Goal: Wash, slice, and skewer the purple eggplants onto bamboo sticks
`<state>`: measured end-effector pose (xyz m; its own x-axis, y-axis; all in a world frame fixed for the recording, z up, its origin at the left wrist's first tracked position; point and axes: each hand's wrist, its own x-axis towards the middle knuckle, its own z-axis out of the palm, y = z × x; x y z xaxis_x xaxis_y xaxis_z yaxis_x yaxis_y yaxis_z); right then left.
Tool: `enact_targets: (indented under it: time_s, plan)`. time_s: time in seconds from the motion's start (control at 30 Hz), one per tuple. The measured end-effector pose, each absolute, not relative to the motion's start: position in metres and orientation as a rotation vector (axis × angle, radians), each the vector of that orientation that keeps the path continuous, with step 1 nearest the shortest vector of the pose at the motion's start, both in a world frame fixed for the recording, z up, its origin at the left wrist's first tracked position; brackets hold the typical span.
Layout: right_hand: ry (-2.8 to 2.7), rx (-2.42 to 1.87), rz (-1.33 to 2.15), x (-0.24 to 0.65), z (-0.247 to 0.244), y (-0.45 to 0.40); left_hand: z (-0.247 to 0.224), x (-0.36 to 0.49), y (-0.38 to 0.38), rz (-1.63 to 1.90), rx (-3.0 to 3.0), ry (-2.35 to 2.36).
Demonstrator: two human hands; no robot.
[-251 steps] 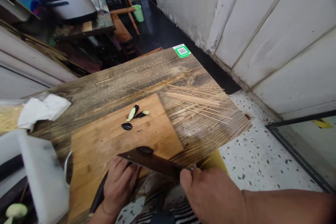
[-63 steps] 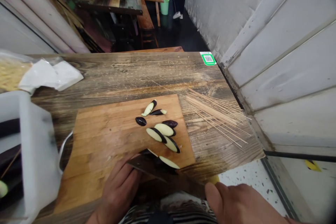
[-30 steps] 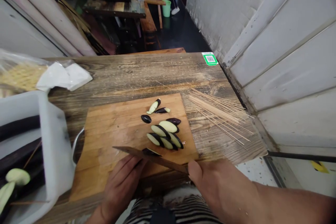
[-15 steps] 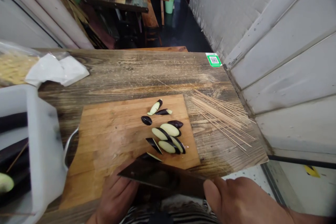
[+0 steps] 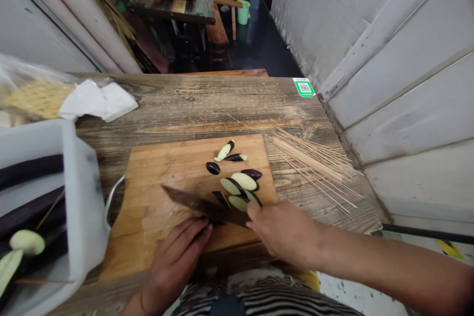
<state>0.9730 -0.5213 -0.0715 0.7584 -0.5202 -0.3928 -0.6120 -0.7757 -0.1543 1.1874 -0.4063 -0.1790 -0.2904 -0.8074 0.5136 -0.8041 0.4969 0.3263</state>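
My right hand (image 5: 281, 229) grips a dark steel kitchen knife (image 5: 196, 203) near its heel, and the blade lies across the lower middle of a wooden cutting board (image 5: 155, 212). Just left of it, my left hand (image 5: 176, 261) rests curled on the board's near part, its fingertips by the blade. Whatever lies under the knife is hidden. Several purple-skinned eggplant slices (image 5: 239, 187) with pale flesh sit directly beyond the blade, partly overlapping. A few smaller eggplant pieces (image 5: 225, 153) lie farther up the board.
The board sits on a weathered wooden table (image 5: 185, 103). Thin bamboo skewers (image 5: 314, 168) lie at its right. A white tub (image 5: 83, 192) at the left holds long eggplants (image 5: 29, 170). A plastic bag (image 5: 37, 98) and white paper (image 5: 99, 101) lie behind it.
My right hand and the knife have moved forward and left, from the table's near edge onto the board beside the slices. The slices are now partly covered by my hand and the knife.
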Motion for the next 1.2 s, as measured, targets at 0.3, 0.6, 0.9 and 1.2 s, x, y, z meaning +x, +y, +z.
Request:
enact_targets:
  time_s: [0.3, 0.6, 0.9, 1.2]
  plan:
    - [0.882, -2.749, 0.438, 0.95, -0.058, -0.517, -0.186, 1.183, -0.413, 0.049, 1.365, -2.059]
    - [0.802, -2.678, 0.549, 0.929, -0.042, -0.501, -0.174, 1.179, -0.425, 0.007, 1.232, -2.108]
    - [0.706, -2.66, 0.527, 0.915, -0.041, -0.512, -0.182, 1.181, -0.421, -0.009, 1.293, -2.045]
    - [0.624, -2.66, 0.609, 0.917, -0.035, -0.532, -0.186, 1.185, -0.419, -0.013, 1.33, -2.099]
